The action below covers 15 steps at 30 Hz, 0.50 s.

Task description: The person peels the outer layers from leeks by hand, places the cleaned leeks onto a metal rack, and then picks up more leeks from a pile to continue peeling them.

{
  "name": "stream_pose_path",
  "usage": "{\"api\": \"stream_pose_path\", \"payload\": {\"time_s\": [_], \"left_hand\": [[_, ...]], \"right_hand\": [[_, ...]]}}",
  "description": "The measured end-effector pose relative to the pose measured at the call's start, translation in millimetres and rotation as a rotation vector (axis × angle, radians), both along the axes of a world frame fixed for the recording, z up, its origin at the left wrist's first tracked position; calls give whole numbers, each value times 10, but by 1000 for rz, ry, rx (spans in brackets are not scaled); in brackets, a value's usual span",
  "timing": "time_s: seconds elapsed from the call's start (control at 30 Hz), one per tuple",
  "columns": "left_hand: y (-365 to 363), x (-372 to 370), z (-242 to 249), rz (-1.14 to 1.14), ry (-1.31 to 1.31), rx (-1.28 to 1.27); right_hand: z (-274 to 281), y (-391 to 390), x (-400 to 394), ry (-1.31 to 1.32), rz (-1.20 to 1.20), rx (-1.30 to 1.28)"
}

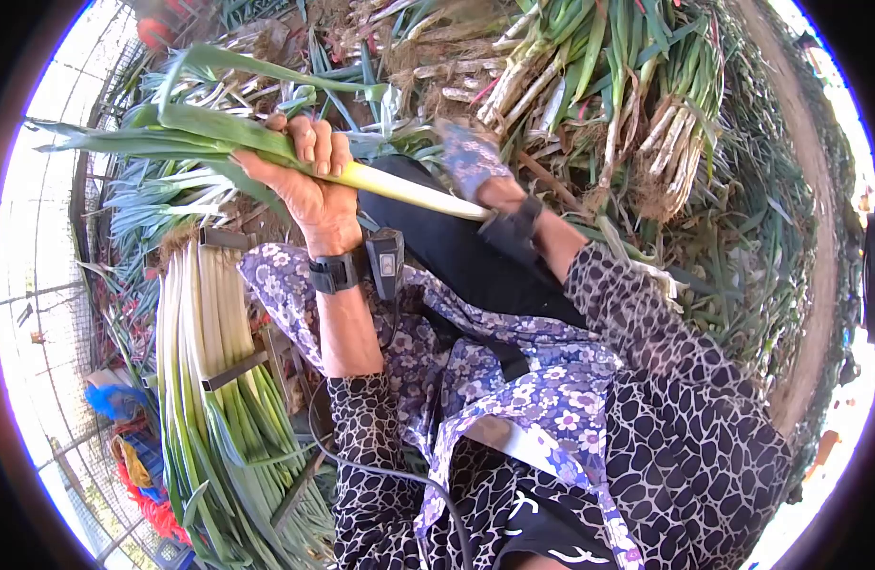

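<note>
I hold one long leek (399, 190) across my lap, its green leaves fanning out to the left and its white stalk pointing right. My left hand (309, 180), bare and with a black wrist strap, is wrapped around the leek where the green turns pale. In a blue patterned glove, my right hand (471, 161) closes on the root end of the white stalk. Whether it also holds a tool is hidden.
A stack of trimmed leeks (219, 361) lies in a metal frame at the lower left. A large pile of untrimmed leeks with roots (646, 123) fills the top and right. Wire mesh fencing (57, 313) runs along the left, with blue and red items (124, 418) near it.
</note>
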<state>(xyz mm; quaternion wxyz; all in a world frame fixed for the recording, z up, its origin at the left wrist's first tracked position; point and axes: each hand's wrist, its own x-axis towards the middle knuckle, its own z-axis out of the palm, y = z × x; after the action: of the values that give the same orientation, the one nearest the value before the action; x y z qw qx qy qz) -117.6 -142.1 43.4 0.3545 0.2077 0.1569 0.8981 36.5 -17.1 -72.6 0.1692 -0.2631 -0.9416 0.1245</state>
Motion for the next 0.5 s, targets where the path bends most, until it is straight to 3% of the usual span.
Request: {"api": "stream_pose_path", "payload": {"time_s": [0.03,0.07,0.1,0.13,0.17,0.23,0.3,0.43,0.5], "left_hand": [[-15,-10,41,-1,-8,-3],[-16,-26,62,-10,50,15],[-20,-43,65,-14,106,36],[-36,-93,39,35,135,9],[-79,-111,76,87,126,-35],[-147,-202,113,175,91,-126],[-186,-326,63,140,63,-88],[-188,-405,-75,60,27,5],[-194,-408,-78,84,-12,-34]], "right_hand": [[258,41,21,-337,-78,-177],[-235,234,269,-235,2,-106],[-654,401,553,41,94,186],[-703,523,790,-162,64,108],[-277,418,942,-127,-173,-301],[-22,439,1250,-99,-210,-407],[427,314,1341,1,-93,-506],[1165,-273,724,277,311,-35],[1065,-476,319,300,416,179]]}}
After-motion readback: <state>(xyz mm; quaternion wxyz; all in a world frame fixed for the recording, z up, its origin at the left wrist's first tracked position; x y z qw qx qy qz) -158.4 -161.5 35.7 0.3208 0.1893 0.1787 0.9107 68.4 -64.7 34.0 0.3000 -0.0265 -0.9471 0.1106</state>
